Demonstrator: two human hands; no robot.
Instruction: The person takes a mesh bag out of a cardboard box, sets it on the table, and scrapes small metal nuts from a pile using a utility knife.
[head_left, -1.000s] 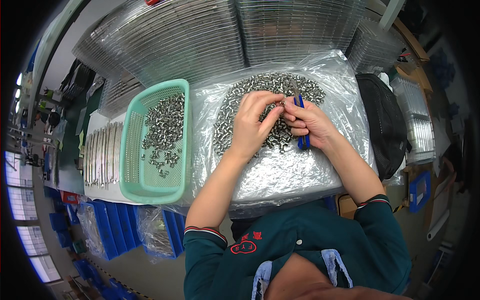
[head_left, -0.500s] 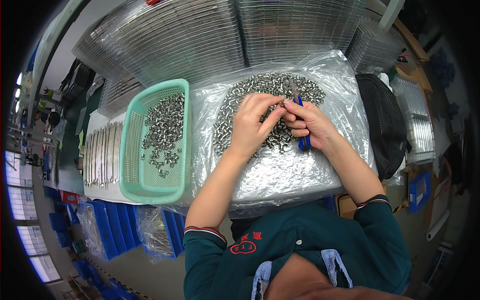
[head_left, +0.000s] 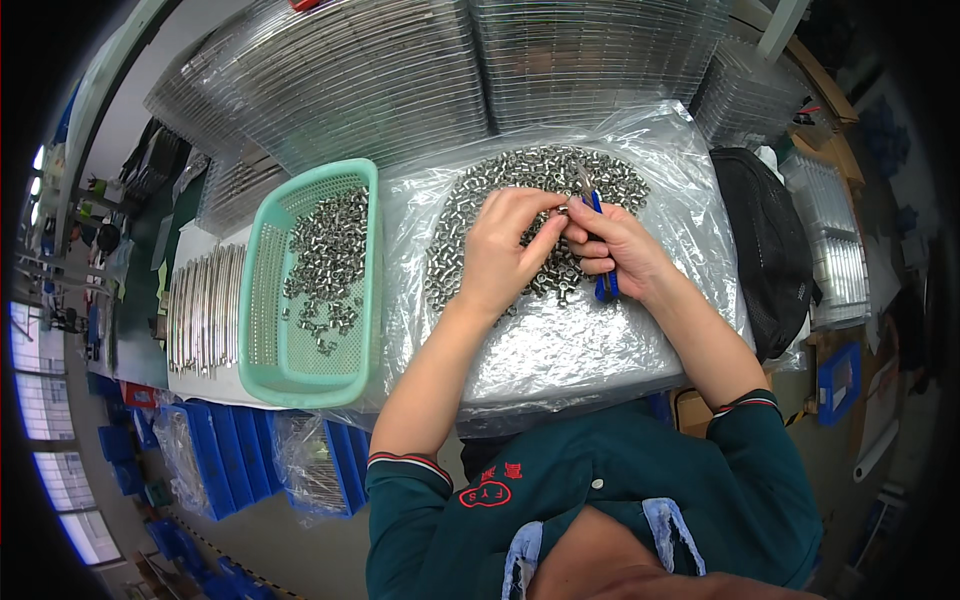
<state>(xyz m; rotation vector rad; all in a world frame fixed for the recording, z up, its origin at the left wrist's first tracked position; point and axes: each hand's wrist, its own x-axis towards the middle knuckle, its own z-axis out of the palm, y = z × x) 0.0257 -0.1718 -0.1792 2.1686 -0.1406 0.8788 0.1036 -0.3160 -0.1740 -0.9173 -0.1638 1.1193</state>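
My left hand [head_left: 497, 245] is over the pile of small shiny metal fittings [head_left: 462, 215], thumb and forefinger pinched together on one small metal piece, mostly hidden by the fingertips. Close against it, my right hand [head_left: 632, 252] has its thumb and forefinger at the same piece. Blue-handled pliers [head_left: 606, 288] lie in my right palm under the curled fingers, their metal jaws pointing away from me. The pile spreads on a clear plastic sheet [head_left: 570, 350] covering the table.
To the left stands a pale green basket [head_left: 372, 300] with more fittings inside. Long metal rods [head_left: 205, 310] lie beyond it. Stacked clear trays [head_left: 370, 85] line the back. A black bag [head_left: 765, 250] rests at the right edge; blue bins [head_left: 225, 450] sit below the left side.
The pliers have tilted slightly in my right hand, their jaws shifting a little left. Both hands stay nearly in place, fingertips still together.
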